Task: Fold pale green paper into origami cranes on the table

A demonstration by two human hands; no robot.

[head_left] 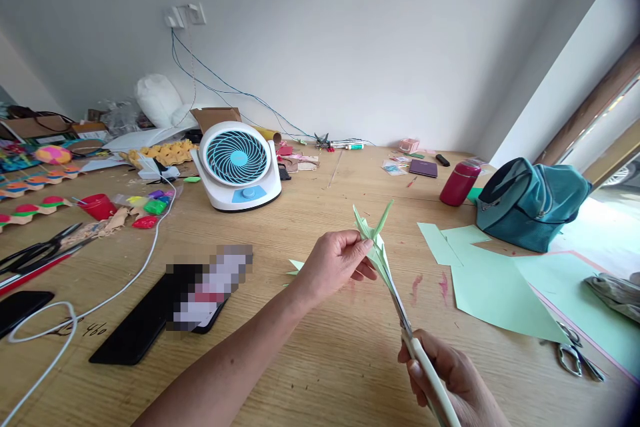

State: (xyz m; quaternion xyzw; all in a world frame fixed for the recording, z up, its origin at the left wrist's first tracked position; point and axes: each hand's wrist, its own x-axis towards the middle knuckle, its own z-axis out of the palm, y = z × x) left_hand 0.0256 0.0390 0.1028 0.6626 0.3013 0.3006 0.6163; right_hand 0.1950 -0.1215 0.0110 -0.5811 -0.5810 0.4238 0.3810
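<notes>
Two-handed hold on folded paper at the scissor blades

The left hand (337,261) pinches a pale green, folded paper piece with spiky tips (367,229) between thumb and fingers, above the middle of the light brown wooden table (320,367); the grip probably steadies the layers beside the blades. The right hand (453,370) grasps the white-handled metal scissors (424,360), whose blades point away from the person and meet the paper's lower end; whether they are fully closed cannot be told. Flat, pale green paper sheets (495,287) lie to the right, seemingly aside to leave working room. The left forearm slants in from the lower left, while the right hand enters from the lower right, fingers curled around the handles
</notes>
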